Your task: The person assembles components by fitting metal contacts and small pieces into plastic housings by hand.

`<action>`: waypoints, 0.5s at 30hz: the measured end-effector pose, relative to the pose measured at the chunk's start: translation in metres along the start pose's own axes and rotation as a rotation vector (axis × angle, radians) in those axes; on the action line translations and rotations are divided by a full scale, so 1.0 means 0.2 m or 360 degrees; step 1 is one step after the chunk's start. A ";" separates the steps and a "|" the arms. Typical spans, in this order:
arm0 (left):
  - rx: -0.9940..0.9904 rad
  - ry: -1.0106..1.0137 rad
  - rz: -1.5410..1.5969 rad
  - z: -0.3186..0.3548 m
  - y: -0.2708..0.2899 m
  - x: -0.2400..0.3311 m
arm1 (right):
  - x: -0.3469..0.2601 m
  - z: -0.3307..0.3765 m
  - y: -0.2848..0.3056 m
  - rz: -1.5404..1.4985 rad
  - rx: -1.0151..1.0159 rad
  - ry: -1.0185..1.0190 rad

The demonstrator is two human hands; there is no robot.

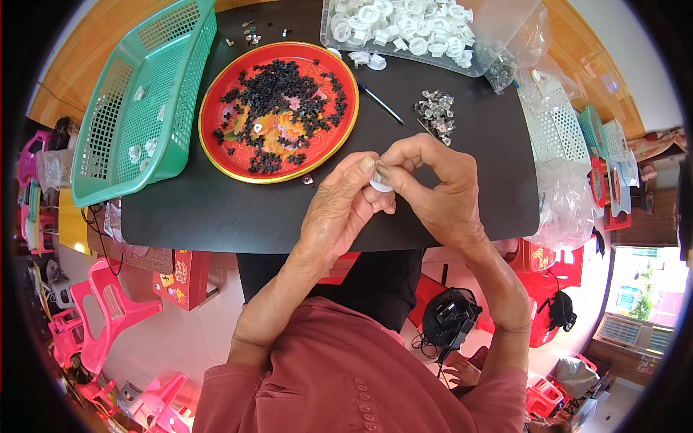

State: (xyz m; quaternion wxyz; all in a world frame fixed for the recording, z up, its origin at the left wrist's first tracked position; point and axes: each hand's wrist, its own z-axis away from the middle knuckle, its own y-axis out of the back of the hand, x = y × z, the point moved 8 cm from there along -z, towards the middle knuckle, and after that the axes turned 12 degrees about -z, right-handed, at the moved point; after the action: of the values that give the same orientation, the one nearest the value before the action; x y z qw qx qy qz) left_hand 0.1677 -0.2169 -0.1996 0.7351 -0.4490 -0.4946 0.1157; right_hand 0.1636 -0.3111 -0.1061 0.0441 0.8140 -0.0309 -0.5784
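Over the near part of the dark table, my two hands meet around a small white plastic part (380, 183). My left hand (345, 193) has its fingers closed round the part, the thumb on its upper side. From the right, the thumb and forefinger of my right hand (440, 184) pinch at the part's top; whether a smaller piece sits between those fingertips is hidden. Just beyond my hands lies a red round tray (209, 148) with a gold rim, holding a spread of small black pieces (281, 83). A pile of small clear and metallic pieces (436, 114) lies beyond my right hand.
A green plastic basket (180, 108) with a few white parts stands at the left. A clear bin (328, 32) heaped with white plastic parts sits at the back. A pen (380, 105) lies beside the tray. Plastic bags (563, 209) hang at the table's right edge.
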 end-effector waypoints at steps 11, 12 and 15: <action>0.0091 -0.0004 0.0072 0.00 0.01 0.00 | -0.10 0.06 -0.03 0.0624 0.0063 0.0612; 0.0090 -0.0005 0.0073 0.00 0.01 0.00 | -0.09 0.06 -0.02 0.0595 0.0134 0.0603; 0.0030 -0.0005 0.0067 0.00 0.00 0.00 | -0.08 0.07 -0.02 0.0618 0.0154 0.0610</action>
State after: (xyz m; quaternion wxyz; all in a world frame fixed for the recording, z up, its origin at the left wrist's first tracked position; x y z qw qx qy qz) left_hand 0.1687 -0.2173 -0.1989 0.7358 -0.4523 -0.4851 0.1365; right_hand 0.1450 -0.3068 -0.0954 0.1203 0.8885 -0.2050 -0.3925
